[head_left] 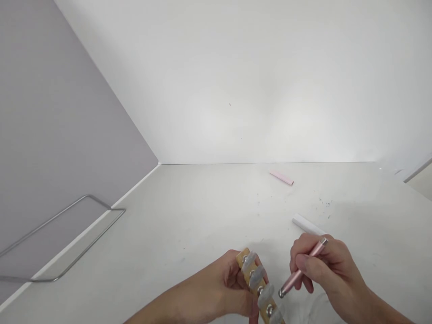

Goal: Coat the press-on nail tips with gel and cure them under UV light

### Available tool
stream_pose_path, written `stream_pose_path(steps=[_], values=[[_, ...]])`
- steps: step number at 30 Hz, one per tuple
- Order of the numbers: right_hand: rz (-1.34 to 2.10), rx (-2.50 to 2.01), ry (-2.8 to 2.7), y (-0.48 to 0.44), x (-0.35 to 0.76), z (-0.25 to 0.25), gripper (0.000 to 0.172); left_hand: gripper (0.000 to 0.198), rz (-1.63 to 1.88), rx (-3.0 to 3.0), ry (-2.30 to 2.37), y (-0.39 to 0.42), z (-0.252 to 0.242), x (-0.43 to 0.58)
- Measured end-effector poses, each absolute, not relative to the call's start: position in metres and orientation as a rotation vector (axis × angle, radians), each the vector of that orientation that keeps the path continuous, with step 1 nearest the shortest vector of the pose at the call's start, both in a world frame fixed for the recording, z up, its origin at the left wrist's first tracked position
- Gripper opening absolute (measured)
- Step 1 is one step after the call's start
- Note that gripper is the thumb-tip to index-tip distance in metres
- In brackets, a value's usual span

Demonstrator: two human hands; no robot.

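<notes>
My left hand [232,290] is closed around a narrow wooden strip [263,281], which slants toward the lower edge of the view. Several grey, translucent nail tips [266,294] stand on round silver mounts along this strip. Between the thumb and fingers of my right hand [326,270] is a slim pink pen-like tool [315,249] with silver ends. Its lower, rounded metal tip is close to the nail tips, seemingly just apart from them. A white tube [307,224] lies on the table behind my right hand, which partly hides it.
A pale pink cap-like piece [281,177] lies near the back of the white table [202,207]. Dark specks are scattered on the right. A bent metal wire frame [91,245] stands at the left by a grey panel [67,112]. A white wall [253,81] rises behind.
</notes>
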State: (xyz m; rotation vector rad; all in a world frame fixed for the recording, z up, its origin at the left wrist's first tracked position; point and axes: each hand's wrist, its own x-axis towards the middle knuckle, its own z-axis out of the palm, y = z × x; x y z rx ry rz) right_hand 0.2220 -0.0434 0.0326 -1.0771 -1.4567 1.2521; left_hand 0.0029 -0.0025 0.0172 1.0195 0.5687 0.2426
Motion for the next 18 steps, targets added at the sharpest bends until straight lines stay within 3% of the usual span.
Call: stream_pose_path(steps=[9,18], values=[[1.094,-1.067,-1.205,-0.045,0.223,0.024,0.033,0.017,0.35,1.001,0.489,-0.002,0.009,-0.001],[1.15,-0.975,-1.205,-0.044,0.224,0.019,0.036,0.023,0.45,0.987,0.598,-0.004,0.001,-0.008]])
